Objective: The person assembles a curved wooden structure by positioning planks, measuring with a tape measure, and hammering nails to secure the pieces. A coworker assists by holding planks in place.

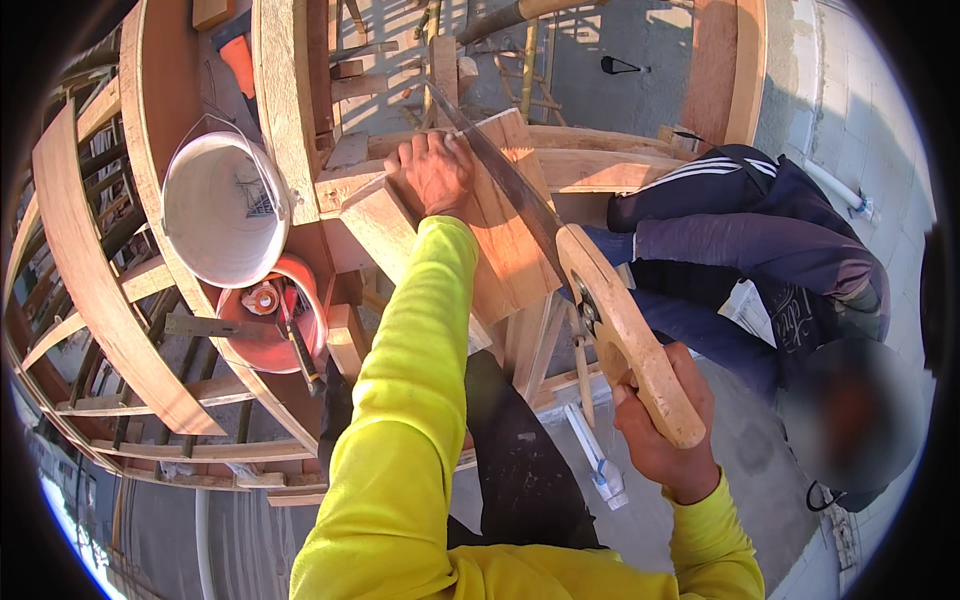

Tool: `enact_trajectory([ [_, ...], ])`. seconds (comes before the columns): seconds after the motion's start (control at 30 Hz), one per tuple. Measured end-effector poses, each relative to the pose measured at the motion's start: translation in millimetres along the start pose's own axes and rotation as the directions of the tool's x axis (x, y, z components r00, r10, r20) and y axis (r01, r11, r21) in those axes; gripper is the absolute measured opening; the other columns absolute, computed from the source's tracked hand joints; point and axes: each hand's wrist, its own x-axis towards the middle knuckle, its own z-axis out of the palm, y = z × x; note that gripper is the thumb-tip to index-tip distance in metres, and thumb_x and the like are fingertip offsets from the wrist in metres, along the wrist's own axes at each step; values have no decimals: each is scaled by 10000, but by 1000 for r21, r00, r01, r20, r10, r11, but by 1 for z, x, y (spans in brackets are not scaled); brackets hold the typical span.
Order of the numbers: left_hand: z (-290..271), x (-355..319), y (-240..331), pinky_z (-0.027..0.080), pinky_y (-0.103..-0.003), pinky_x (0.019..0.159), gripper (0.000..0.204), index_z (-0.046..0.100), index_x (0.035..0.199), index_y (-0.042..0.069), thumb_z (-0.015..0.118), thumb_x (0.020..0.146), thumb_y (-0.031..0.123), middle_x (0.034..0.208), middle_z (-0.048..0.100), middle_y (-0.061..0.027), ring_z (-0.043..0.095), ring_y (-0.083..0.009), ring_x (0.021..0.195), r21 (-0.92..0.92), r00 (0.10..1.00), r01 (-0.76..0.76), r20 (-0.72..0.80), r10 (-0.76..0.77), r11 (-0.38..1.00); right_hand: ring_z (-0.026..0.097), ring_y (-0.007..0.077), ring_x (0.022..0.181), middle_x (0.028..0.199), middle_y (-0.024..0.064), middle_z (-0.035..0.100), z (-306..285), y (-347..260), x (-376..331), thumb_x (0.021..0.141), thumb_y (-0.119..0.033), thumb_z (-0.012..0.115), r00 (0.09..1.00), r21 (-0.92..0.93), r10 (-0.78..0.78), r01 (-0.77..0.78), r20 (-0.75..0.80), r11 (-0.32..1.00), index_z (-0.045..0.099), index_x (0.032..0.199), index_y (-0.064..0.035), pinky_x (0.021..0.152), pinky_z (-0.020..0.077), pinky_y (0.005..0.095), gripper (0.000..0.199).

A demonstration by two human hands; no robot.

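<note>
A wooden board lies just above the centre of the frame on timber framing, with the blade of a hand saw set across it. By the look of it, the cut is in mid-stroke; the next move calls for a steady push along the same line. The left hand presses flat on the board, fingers curled over its far edge. The right hand, lower right, is closed tight around the saw's wooden handle. A white bucket hangs at upper left; another person's dark sleeve is at right.
</note>
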Motion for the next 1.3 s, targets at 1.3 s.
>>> enact_trajectory([
  [1.3,12,14,4,315,-486,908,171,598,1007,61,580,860,144,879,643,-143,551,-339,885,-185,996,31,-74,-45,982,669,186,693,795,103,635,30,29,61,893,3,673,1000,103,-15,14,6,995,561,1075,11,634,510,324,214],
])
